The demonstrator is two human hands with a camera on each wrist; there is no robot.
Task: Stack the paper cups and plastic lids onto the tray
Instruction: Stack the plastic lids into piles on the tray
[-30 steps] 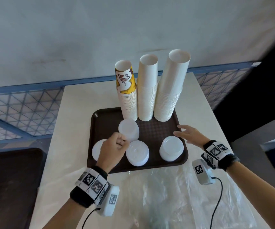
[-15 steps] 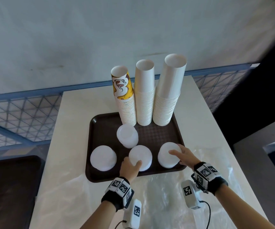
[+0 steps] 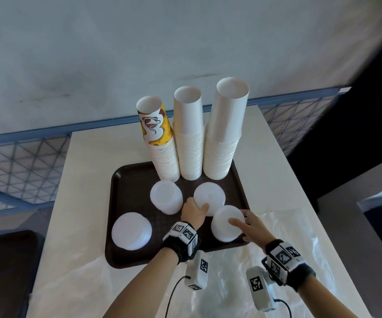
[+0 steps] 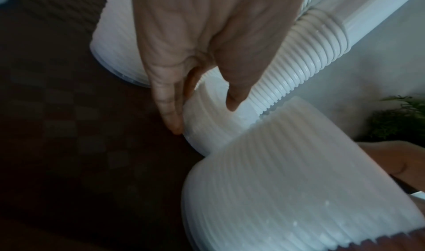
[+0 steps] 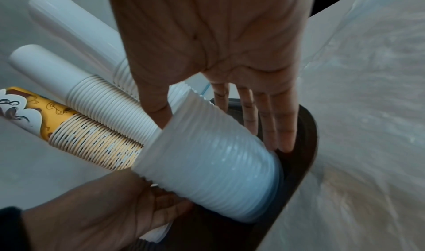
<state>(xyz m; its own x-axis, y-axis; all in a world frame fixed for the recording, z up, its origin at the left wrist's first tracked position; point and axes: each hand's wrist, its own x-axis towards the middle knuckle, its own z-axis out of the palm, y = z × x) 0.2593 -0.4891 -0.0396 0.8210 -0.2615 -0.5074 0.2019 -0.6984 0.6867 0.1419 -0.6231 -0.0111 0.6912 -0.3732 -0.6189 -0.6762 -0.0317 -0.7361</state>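
- Brown tray (image 3: 126,180) sits on a pale table (image 3: 89,161). Three tall paper cup stacks stand along its far edge: printed yellow stack (image 3: 160,143), middle white stack (image 3: 189,136), tallest stack (image 3: 224,131).
- Four short stacks of plastic lids are on the tray: near-left stack (image 3: 131,230), far-left stack (image 3: 166,196), centre stack (image 3: 209,195), near-right stack (image 3: 228,223).
- Our left hand (image 3: 193,211) grips the centre stack at its near side; in the left wrist view the thumb and fingers (image 4: 171,113) curl around the ribbed wall, low near the tray.
- Our right hand (image 3: 250,226) holds the near-right stack, thumb over the top, fingers (image 5: 273,122) spread down its far side. The fingers look nearly straight, so the hold is a light one.
- Centre and near-right stacks are very close; in the left wrist view they look to be touching.
- Risks, as we judge them:
  - Loose lids could shear and fan out if either stack is pushed from low down rather than moved as a whole.
  - The tall cup stacks stand just behind the centre stack; nudging it further back could tip one.
  - The near-right stack sits by the tray's near-right corner; a sideways slip puts it onto the plastic sheet (image 3: 288,237).
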